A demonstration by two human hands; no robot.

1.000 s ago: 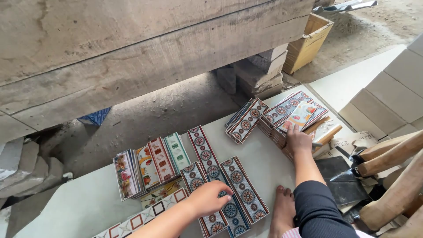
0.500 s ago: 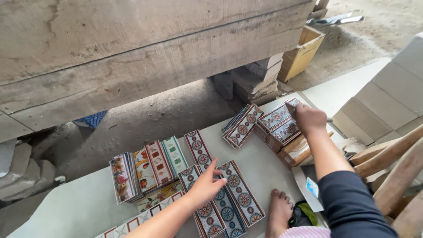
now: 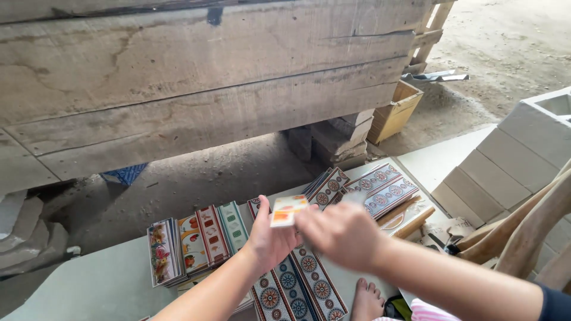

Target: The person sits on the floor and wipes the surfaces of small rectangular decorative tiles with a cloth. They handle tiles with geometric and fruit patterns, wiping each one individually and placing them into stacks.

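Head view: only view, looking down at both hands over a pale slab.
Left hand [image 3: 270, 241]: raised above middle of slab, fingers closed on lower edge of small tile.
Small tile [image 3: 288, 210]: white with orange and yellow picture, held flat in air above patterned strips, between both hands.
Right hand [image 3: 342, 233]: blurred, just beside tile's right end; grip cannot be told.
Patterned strips [image 3: 297, 284]: long tiles with round ornaments, lying near front edge of slab, under the hands.
Tile stack [image 3: 193, 241]: standing on edge, toward left side of slab.
Fanned tiles [image 3: 380, 187]: near right far corner.
Bare foot [image 3: 367, 300]: at front edge.
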